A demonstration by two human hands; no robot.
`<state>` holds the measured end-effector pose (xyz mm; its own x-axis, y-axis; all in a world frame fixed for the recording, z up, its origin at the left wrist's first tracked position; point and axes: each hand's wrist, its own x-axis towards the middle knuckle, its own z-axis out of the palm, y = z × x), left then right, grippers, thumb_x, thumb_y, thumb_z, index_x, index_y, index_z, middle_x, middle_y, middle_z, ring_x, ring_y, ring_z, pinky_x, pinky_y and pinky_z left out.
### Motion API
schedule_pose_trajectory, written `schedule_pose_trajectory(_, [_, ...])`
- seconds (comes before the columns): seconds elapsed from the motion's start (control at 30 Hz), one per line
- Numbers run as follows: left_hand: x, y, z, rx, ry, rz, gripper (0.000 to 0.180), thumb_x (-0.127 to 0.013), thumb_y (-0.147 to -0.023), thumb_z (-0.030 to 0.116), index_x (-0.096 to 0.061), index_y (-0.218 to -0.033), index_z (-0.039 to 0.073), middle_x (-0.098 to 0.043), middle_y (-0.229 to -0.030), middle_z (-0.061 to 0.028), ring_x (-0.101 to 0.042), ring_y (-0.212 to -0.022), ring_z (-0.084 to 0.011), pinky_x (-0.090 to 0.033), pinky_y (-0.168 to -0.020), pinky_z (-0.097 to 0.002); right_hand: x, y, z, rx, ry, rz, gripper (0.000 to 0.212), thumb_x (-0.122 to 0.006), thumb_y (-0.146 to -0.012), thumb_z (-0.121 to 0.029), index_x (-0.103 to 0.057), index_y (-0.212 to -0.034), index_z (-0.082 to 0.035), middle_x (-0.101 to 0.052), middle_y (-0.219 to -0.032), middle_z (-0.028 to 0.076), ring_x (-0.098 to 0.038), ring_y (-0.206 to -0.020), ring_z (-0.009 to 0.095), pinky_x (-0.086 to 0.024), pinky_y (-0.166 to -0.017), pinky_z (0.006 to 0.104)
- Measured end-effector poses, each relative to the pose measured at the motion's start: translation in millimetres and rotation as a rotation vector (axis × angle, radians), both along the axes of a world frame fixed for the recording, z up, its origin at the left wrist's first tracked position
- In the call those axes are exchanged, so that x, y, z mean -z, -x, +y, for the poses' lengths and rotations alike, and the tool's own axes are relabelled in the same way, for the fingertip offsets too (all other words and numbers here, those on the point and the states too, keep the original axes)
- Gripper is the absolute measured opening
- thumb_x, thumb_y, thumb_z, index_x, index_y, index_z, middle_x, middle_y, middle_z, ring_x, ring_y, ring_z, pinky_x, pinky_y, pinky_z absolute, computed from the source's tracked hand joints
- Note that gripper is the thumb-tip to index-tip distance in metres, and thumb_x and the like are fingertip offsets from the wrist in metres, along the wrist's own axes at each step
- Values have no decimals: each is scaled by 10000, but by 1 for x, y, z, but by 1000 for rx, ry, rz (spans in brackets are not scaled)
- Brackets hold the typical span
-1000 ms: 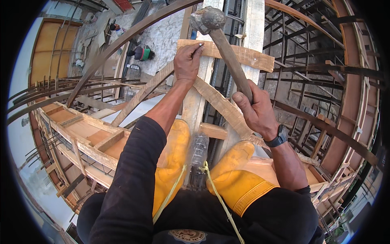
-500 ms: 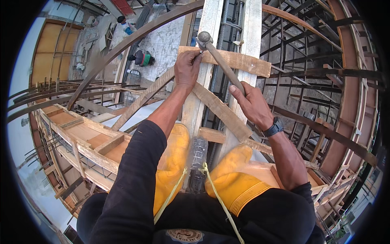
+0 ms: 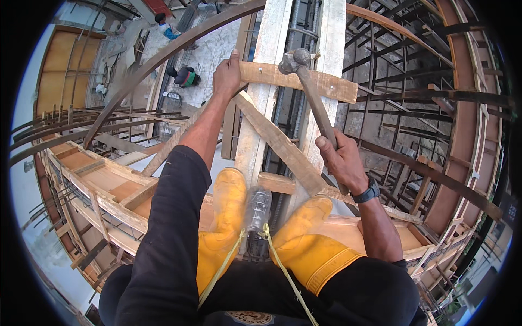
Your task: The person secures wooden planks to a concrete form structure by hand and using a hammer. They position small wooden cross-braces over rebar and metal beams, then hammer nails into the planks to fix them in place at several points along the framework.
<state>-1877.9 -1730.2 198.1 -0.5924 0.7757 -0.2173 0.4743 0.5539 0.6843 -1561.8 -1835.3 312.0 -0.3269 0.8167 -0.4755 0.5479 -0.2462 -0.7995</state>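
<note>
My right hand [image 3: 342, 163] is closed around the wooden handle of a hammer [image 3: 312, 100]. The hammer's metal head is raised over a short wooden board [image 3: 291, 79], which lies across two long pale timbers. At the board's left end, my left hand [image 3: 227, 77] is closed on the wood with its thumb pointing up. A nail [image 3: 260, 70] stands in the board near that hand. Below it, a second board [image 3: 283, 144] runs diagonally across the timbers. A clear plastic container [image 3: 258, 209] hangs between my boots on a yellow cord; its contents are hard to make out.
My yellow boots [image 3: 229, 193] stand at the timbers. Steel bars [image 3: 296, 32] run between them. Wooden formwork [image 3: 103, 176] spans the left, and dark scaffold poles [image 3: 424, 98] fill the right. Far below, a person [image 3: 186, 77] bends over and another person [image 3: 165, 27] is farther off.
My left hand has left the nail, moving left to the board's end. The hammer head has shifted right and slightly down, and my right hand has lowered with it.
</note>
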Motion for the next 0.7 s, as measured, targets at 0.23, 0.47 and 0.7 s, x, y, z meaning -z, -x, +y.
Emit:
schedule_pose_trajectory(0.23, [2,14,12,92,296,-88,756,-326,-985,569,-728,-929,-69,-710,-757,-219,-718,-845,-355,-508,-854,-466,-14,18,3,-70,-171,177,554,-623,-943,-556,-592,-890,-6,-497,-601,31,-485,-546,119,-402,-507,319])
schedule_pose_trajectory(0.47, [6,14,15,100,279,-146,638,-341,-951,442,-721,-998,-68,-725,-894,-240,-692,-992,-383,-498,-928,-465,2,31,22,-159,-299,187,529,-623,-957,-523,-549,-891,-4,-471,-609,50,-474,-586,138,-412,-549,314])
schedule_pose_trajectory(0.7, [20,23,9,51,249,-146,640,-359,-937,432,-693,-1067,-99,-662,-1124,-326,-629,-1122,-452,-459,-1016,-479,-26,35,18,-46,-281,289,568,-530,-990,-565,-543,-830,-20,-439,-583,-10,-420,-558,107,-350,-502,297])
